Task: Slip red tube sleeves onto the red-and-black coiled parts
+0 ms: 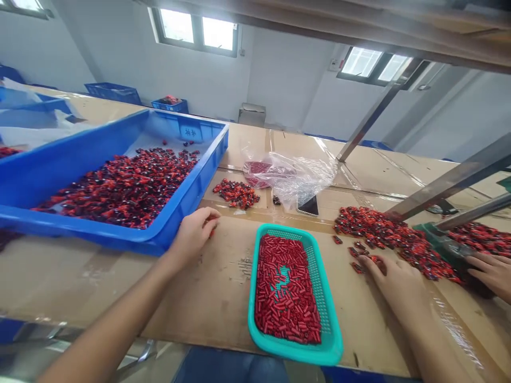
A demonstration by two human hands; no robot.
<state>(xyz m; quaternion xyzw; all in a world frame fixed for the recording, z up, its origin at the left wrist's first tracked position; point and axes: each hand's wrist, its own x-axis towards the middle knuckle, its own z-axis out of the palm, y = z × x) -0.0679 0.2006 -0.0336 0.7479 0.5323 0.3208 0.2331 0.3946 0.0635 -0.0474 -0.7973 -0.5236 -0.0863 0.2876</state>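
Note:
My left hand (195, 230) is beside the near right corner of the blue tray, its fingers curled round a small red part (213, 232) that is mostly hidden. My right hand (401, 284) rests at the near edge of a pile of small red-and-black parts (371, 226). Its thumb and fingertips close on one of these parts, and a few loose ones lie beside them. Between my hands stands a green basket (334, 340) with many short dark-red tubes (285, 298). The large blue tray (171, 234) on the left holds a heap of red-and-black parts (128, 186).
Behind the basket lie a small pile of parts (237, 193), a clear plastic bag (295, 173) with red pieces and a phone (308, 205). Metal posts (375, 111) support an overhead shelf. Another person's hand (493, 271) is at the far right, by a dark green tool.

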